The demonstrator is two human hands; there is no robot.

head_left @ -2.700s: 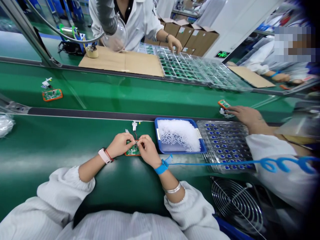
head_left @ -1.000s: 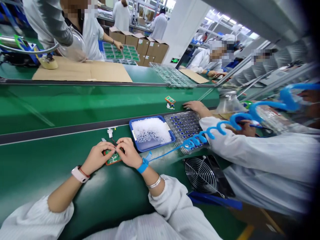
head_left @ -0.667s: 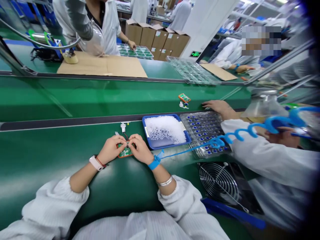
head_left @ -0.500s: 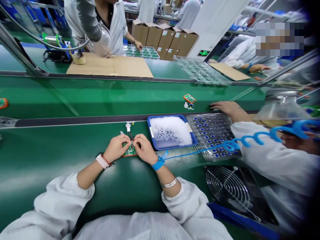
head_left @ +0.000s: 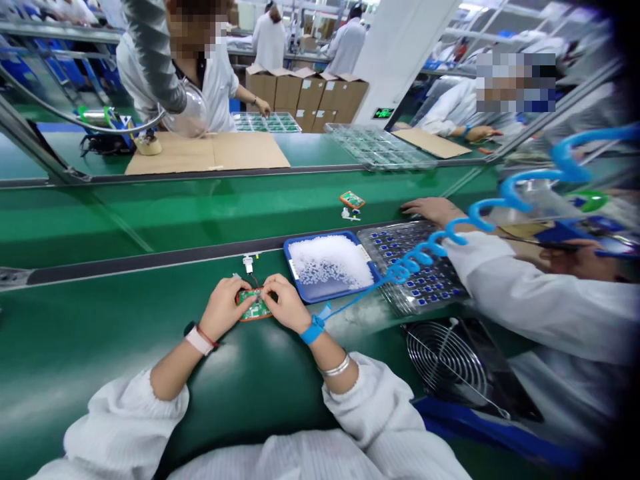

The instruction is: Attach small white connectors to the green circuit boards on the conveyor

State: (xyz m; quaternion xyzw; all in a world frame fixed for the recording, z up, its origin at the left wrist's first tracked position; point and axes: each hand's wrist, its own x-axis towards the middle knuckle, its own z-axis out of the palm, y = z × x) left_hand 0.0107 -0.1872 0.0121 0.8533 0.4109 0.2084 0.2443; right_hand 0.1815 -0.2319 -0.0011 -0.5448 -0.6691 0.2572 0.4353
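A green circuit board in an orange frame (head_left: pixel 256 309) lies on the green bench in front of me. My left hand (head_left: pixel 220 311) grips the board's left side, its thumb on the top face and its fingers curled at the far edge. The fingers of my right hand (head_left: pixel 289 307) are pinched together over the board's upper right; whatever may be between them is too small to make out. A white connector (head_left: pixel 249 265) on dark wires lies just beyond the board. A blue tray (head_left: pixel 320 297) of tiny white pieces stands right of my right hand.
A blue coiled cord (head_left: pixel 407 263) runs from my right wrist across a clear plastic tray (head_left: pixel 395 300) of blue parts. A co-worker's arm (head_left: pixel 505 267) reaches in from the right. A fan guard (head_left: pixel 445 360) sits nearer me. Another orange-framed board (head_left: pixel 353 199) rests on the belt.
The view has shifted, so the bench things appear further left. My thumb and fingers have moved apart somewhat, showing more of the board. Both hands stay at it.
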